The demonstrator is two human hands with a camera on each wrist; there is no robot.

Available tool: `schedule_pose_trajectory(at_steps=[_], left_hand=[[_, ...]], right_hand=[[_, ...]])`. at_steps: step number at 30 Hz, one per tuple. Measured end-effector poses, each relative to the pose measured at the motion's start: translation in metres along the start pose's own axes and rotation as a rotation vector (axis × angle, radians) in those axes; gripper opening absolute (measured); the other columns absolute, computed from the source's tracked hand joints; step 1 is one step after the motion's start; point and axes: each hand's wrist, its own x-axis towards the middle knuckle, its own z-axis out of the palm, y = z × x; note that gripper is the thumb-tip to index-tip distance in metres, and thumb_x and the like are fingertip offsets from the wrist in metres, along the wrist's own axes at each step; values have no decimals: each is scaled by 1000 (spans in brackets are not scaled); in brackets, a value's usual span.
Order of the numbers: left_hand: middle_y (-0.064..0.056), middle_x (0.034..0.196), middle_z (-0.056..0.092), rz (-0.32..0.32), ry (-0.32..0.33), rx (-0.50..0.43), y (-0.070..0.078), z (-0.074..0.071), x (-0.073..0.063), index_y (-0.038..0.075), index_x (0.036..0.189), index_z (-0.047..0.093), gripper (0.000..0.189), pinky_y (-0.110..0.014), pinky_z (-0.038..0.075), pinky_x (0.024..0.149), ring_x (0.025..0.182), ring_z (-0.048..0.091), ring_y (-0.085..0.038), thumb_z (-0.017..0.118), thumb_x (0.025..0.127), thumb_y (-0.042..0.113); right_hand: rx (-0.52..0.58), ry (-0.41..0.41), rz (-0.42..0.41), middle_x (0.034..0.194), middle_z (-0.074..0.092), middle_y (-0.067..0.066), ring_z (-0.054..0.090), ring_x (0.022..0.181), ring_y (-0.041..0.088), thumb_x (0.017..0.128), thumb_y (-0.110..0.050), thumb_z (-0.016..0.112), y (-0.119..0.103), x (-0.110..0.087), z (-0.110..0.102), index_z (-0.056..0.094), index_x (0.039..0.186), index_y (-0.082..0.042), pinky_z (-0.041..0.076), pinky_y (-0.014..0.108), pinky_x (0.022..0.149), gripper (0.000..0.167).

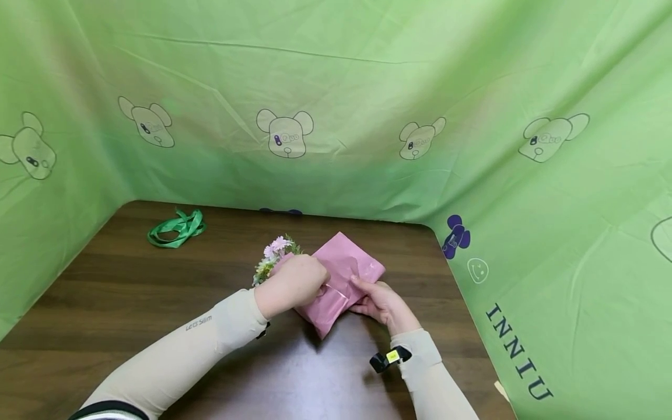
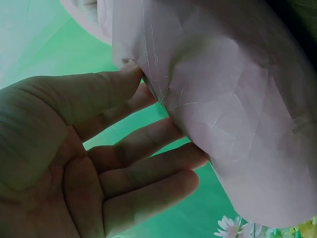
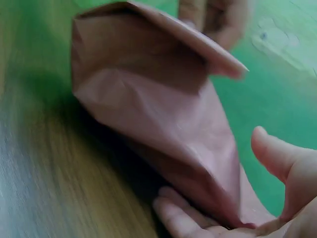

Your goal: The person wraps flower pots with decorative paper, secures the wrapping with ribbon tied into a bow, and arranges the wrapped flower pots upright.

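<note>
Pink wrapping paper [image 1: 336, 254] is folded round a bunch of small flowers [image 1: 275, 249], pink, white and yellow with green sprigs, which show at its left end. My left hand [image 1: 299, 281] lies over the bundle. In the left wrist view its thumb and index finger pinch an edge of the paper [image 2: 237, 99]; the other fingers extend along that edge. From the right, my right hand [image 1: 387, 306] supports the paper. In the right wrist view its fingers [image 3: 181, 220] lie under the paper [image 3: 168, 119], while the thumb stands raised apart from it.
A loose coil of green ribbon [image 1: 178, 228] lies at the back left of the dark wooden table [image 1: 105, 303]. Green cloth [image 1: 346, 76] with printed bear heads encloses the back and sides. A black strap [image 1: 389, 358] sits at my right wrist.
</note>
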Motion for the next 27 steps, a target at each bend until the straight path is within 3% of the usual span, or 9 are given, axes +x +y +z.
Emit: schedule_pose_trajectory(at_steps=[5, 9, 13, 16, 21, 27], left_hand=[[4, 69, 65, -33, -32, -8, 2, 1, 2, 23, 70, 67, 20, -41, 54, 57, 63, 63, -23, 82, 82, 30], [5, 70, 64, -48, -60, 2, 2, 1, 3, 23, 71, 66, 21, -41, 55, 59, 65, 63, -21, 82, 82, 31], [5, 68, 63, -54, -62, 3, 1, 0, 3, 25, 70, 64, 24, -41, 54, 58, 64, 62, -21, 83, 82, 33], [6, 67, 63, -32, -49, -1, 0, 1, 2, 25, 69, 65, 24, -41, 54, 57, 62, 62, -21, 83, 82, 33], [5, 63, 63, 24, -33, 1, -3, 2, 0, 26, 67, 66, 22, -39, 52, 56, 59, 61, -20, 83, 81, 31], [7, 62, 62, 99, -18, -32, -10, 1, -1, 27, 63, 64, 24, -36, 49, 56, 56, 57, -16, 84, 75, 23]], right_hand=[[-13, 115, -43, 91, 73, 5, 72, 87, 21, 97, -1, 62, 6, 8, 8, 45, 128, 6, 61, 41, 81, 36], [-25, 185, -82, 82, 71, 5, 72, 76, 19, 92, 6, 63, 7, 10, 11, 43, 127, 7, 62, 36, 70, 40], [-28, 250, -117, 78, 68, 7, 71, 70, 18, 90, 10, 62, 4, 10, 9, 44, 123, 8, 62, 34, 63, 37], [-12, 280, -132, 84, 68, 7, 71, 75, 18, 91, 8, 62, -2, 10, 2, 46, 123, 7, 61, 35, 66, 36], [-34, 253, -115, 90, 69, 4, 69, 81, 16, 94, 3, 62, -18, 8, -21, 49, 125, 6, 59, 33, 70, 33], [-279, 155, -31, 81, 70, 2, 70, 70, 13, 93, -4, 67, -35, 4, -40, 53, 126, 11, 59, 29, 63, 39]])
